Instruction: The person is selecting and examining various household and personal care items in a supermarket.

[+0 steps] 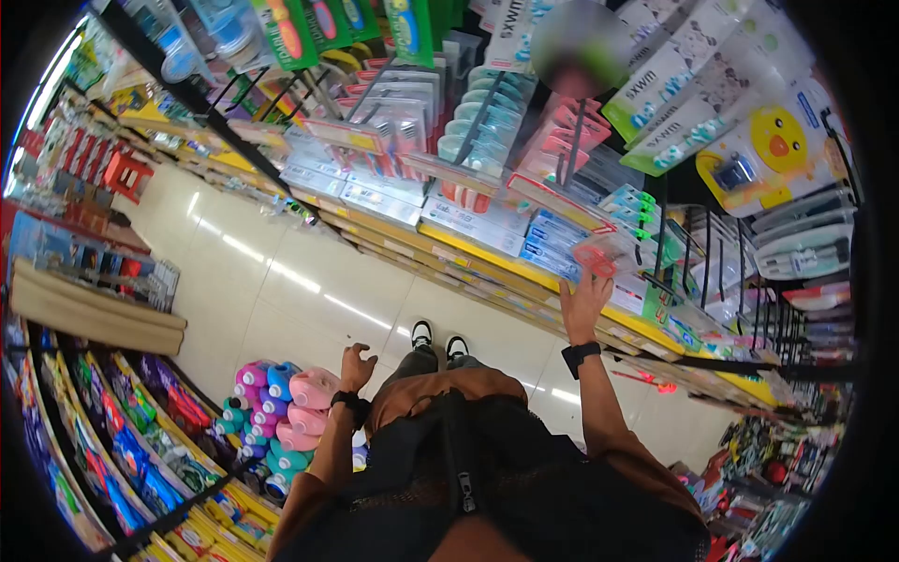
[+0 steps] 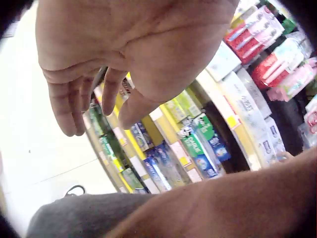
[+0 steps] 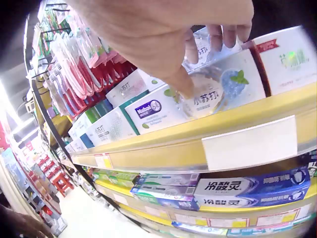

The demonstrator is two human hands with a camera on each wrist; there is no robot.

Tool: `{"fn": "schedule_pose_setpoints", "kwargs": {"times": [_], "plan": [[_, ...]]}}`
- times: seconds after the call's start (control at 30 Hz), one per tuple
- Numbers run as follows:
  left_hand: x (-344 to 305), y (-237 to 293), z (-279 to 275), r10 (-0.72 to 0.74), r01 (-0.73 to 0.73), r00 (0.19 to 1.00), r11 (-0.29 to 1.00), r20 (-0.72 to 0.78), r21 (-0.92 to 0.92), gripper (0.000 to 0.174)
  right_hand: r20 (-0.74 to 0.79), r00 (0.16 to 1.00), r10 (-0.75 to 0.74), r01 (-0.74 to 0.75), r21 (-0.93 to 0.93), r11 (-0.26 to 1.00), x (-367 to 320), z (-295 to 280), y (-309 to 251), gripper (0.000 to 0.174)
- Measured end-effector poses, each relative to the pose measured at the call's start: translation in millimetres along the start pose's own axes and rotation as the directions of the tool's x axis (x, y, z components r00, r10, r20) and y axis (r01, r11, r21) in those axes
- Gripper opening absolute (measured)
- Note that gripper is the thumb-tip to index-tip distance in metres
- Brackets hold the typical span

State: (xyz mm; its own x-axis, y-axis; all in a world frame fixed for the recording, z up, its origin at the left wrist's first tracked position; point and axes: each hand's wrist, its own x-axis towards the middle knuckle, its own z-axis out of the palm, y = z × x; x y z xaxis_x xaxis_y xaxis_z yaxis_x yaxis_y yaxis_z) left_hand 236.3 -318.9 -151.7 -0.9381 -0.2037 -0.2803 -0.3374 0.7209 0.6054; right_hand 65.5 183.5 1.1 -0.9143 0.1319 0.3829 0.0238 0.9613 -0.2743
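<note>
My right hand (image 1: 585, 304) reaches to the shelf edge and pinches a small clear plastic package with red on it (image 1: 596, 255). In the right wrist view the thumb and curled fingers of the right hand (image 3: 168, 39) are close in front of a white toothpaste box (image 3: 163, 106), and clear plastic shows between them. What the package contains cannot be made out. Near my body the left hand (image 1: 356, 367) hangs over the floor with loosely bent fingers and nothing in it. Its palm (image 2: 133, 44) fills the top of the left wrist view.
Toothbrush packs (image 1: 478, 117) hang on hooks above the shelf. Toothpaste boxes (image 3: 247, 188) line the tier below, behind a yellow shelf edge (image 3: 163, 139). Pink, purple and blue bottles (image 1: 309, 389) stand by my left arm. Tiled floor (image 1: 281, 281) runs along the aisle.
</note>
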Motion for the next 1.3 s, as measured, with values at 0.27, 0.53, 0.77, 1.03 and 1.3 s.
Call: {"fn": "schedule_pose_setpoints", "kwargs": {"times": [0.27, 0.53, 0.77, 1.03, 1.3], "plan": [[-92.4, -106.6, 33.3, -0.480, 0.528, 0.841, 0.829, 0.248, -0.185, 0.051, 0.057, 0.979, -0.198, 0.175, 0.274, 0.946, 3.8, 14.7, -117.1, 0.059], [-138.7, -146.7, 98.3, -0.581, 0.552, 0.806, 0.668, 0.115, -0.499, 0.046, 0.184, 0.817, -0.547, 0.334, 0.622, 0.708, 29.8, 70.0, -252.9, 0.040], [-128.2, -183.9, 45.2, -0.485, 0.490, 0.866, 0.780, 0.118, -0.390, 0.052, 0.213, 0.792, -0.573, 0.370, 0.579, 0.727, 44.1, 120.7, -328.5, 0.056], [-67.6, -242.3, -54.8, -0.498, 0.545, 0.837, 0.794, 0.225, -0.269, 0.039, 0.188, 0.904, -0.384, 0.261, 0.468, 0.844, 11.7, 133.9, -352.4, 0.066], [-10.1, -277.4, -95.7, -0.429, 0.338, 0.901, 0.792, -0.068, -0.509, 0.034, 0.825, 0.459, -0.331, -0.100, 0.418, 0.903, -69.8, 244.0, -323.7, 0.033]]}}
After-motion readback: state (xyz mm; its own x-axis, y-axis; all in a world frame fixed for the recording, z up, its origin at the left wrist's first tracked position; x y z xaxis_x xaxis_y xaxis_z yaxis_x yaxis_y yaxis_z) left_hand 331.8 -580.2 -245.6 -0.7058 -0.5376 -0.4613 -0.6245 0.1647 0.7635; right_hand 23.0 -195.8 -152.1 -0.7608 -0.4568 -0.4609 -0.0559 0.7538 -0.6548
